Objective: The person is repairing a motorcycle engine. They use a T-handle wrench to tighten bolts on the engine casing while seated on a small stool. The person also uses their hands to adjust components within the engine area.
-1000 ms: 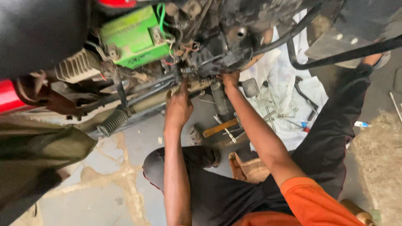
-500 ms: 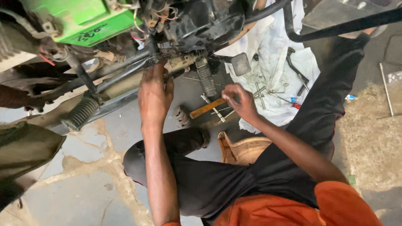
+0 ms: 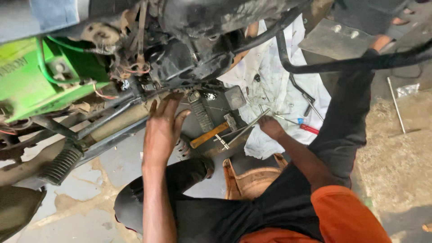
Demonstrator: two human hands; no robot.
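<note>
Right hand (image 3: pixel 271 127) closes around a long metal rod (image 3: pixel 246 128) slanting up-right, while left hand (image 3: pixel 162 130) spreads open against the frame (image 3: pixel 114 123).

Green battery box (image 3: pixel 31 83); white cloth (image 3: pixel 279 90); orange-handled tool (image 3: pixel 208 135); black trousers (image 3: pixel 342 121)

Orange short sleeve (image 3: pixel 342 216), black trousers (image 3: pixel 346 117), bare forearms.

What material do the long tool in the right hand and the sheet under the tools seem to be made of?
The long tool in the right hand looks like bare steel: thin, grey, with a bright glint. The sheet seems to be white cloth, creased and stained dark, though it could be plastic.
</note>
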